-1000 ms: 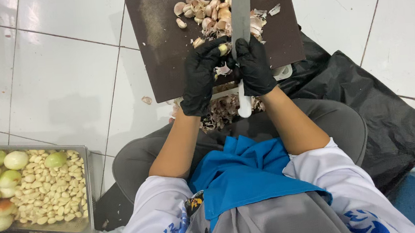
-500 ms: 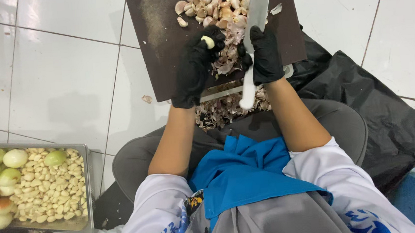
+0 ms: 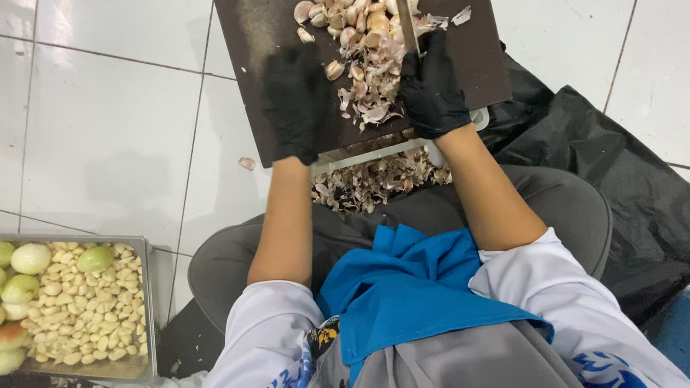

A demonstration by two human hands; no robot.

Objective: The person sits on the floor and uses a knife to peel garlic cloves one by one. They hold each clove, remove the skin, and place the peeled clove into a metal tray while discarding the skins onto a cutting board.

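My right hand (image 3: 433, 88), in a black glove, grips the handle of a large knife (image 3: 405, 4) whose blade points away over a pile of garlic cloves and papery skins (image 3: 366, 48). The pile lies on a dark cutting board (image 3: 257, 20) on the floor in front of my knees. In the same kind of glove, my left hand (image 3: 296, 99) is blurred over the near left part of the board, just left of the pile. Whether it holds a clove is hidden by the blur.
Loose garlic skins (image 3: 377, 182) are heaped under the board's near edge. A metal tray (image 3: 145, 308) at lower left holds peeled cloves and pale round onions. A black plastic bag (image 3: 632, 188) spreads to the right on the white tiled floor. A blue cloth (image 3: 406, 288) covers my lap.
Both hands have moved farther out over the board. The left hand, which pinched a clove by the pile, has swung left. The knife has shifted forward over the pile.
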